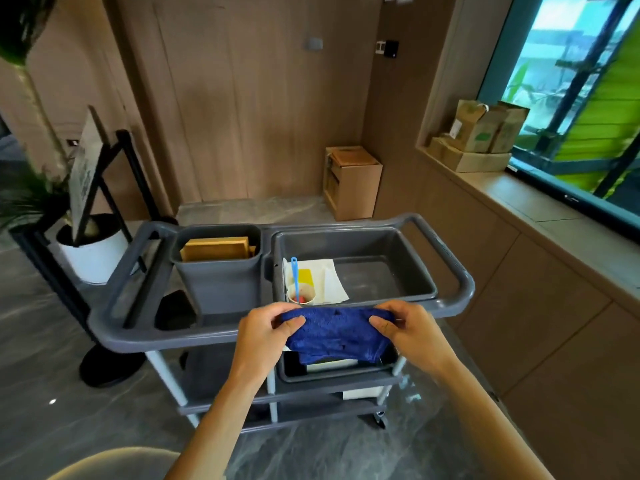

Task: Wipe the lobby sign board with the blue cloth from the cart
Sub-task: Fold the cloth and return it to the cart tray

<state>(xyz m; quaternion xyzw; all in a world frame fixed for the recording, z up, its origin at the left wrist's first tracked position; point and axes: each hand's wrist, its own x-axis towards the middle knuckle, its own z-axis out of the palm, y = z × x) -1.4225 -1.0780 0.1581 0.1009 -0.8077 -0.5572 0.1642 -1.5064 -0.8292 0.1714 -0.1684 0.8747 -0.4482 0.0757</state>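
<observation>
A blue cloth (337, 332) hangs stretched between both my hands, just in front of the near rim of the grey cart (138, 336). My left hand (266, 332) pinches its left top corner and my right hand (405, 327) pinches its right top corner. The cloth's lower edge droops over a grey bin on the cart's middle shelf. The sign board (85, 168) leans on a black easel stand at the far left, seen edge-on, so its face is barely readable.
The cart's top holds a grey bucket (218, 278) with wooden blocks and a grey tub (381, 251) with a paper cup, a blue stick and white paper. A white plant pot (93, 254) stands by the sign. A cardboard box (351, 181) and a ledge with paper bags (485, 128) are at right.
</observation>
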